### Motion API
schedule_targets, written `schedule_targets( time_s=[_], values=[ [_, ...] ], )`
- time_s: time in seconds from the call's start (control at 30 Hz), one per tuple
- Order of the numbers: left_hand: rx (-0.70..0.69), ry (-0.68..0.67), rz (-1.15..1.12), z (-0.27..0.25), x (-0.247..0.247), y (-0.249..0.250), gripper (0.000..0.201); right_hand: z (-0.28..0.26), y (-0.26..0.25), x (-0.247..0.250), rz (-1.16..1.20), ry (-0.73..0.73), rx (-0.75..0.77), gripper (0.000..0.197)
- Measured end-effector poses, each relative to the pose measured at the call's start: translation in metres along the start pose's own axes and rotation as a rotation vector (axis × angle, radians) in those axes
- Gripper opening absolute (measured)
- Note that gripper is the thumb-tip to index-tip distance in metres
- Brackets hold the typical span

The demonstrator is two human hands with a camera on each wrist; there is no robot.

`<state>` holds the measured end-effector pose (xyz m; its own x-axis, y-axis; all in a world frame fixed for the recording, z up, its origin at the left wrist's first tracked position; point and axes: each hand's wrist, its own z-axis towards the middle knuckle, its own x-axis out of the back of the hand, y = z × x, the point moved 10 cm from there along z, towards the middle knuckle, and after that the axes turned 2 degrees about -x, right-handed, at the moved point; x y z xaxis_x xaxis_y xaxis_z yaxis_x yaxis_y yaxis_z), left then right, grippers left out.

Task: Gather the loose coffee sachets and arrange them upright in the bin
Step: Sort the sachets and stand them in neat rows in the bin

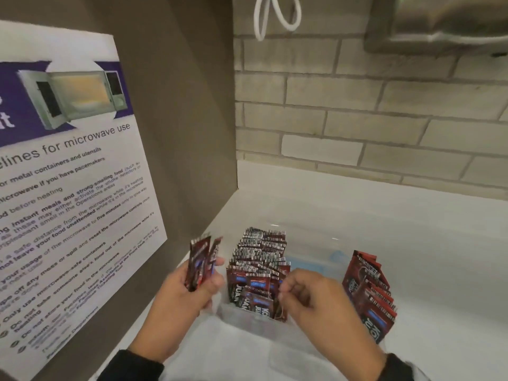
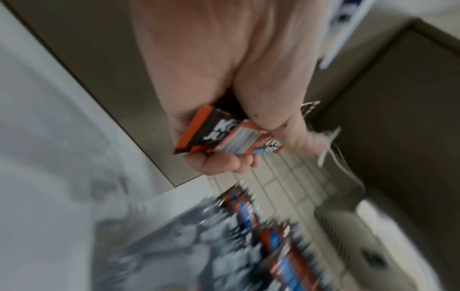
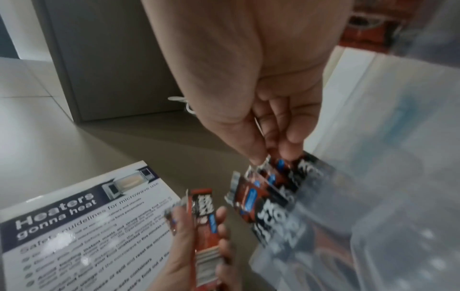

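A clear plastic bin (image 1: 242, 323) stands on the white counter, with a row of red-brown coffee sachets (image 1: 258, 259) upright along its left side. My left hand (image 1: 192, 287) grips a small bunch of sachets (image 1: 199, 261) upright, just left of the bin; the same bunch (image 2: 224, 135) shows in the left wrist view. My right hand (image 1: 305, 295) pinches the top edge of a front sachet (image 3: 271, 173) at the near end of the row. Another stack of sachets (image 1: 371, 295) leans at the bin's right side.
A grey cabinet side panel with a microwave-guidelines poster (image 1: 68, 188) rises close on the left. A brick-tile wall (image 1: 357, 119) stands behind the white counter (image 1: 412, 229). A white cord loop (image 1: 275, 15) hangs above, and a steel fixture (image 1: 439, 23) sits at top right.
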<state>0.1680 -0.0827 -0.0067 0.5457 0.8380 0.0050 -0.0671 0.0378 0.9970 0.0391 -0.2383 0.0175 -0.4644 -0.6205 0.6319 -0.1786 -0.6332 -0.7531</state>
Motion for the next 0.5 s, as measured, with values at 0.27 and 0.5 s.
schedule_targets(
  time_s=[0.27, 0.5],
  values=[
    [0.141, -0.073, -0.699, -0.015, -0.022, 0.025, 0.076, 0.001, -0.030, 0.039, 0.335, -0.009, 0.046, 0.011],
    [0.212, -0.314, -0.616, -0.028, -0.094, 0.041, 0.059, 0.018, -0.070, 0.037, 0.571, -0.113, 0.075, 0.022]
  ],
)
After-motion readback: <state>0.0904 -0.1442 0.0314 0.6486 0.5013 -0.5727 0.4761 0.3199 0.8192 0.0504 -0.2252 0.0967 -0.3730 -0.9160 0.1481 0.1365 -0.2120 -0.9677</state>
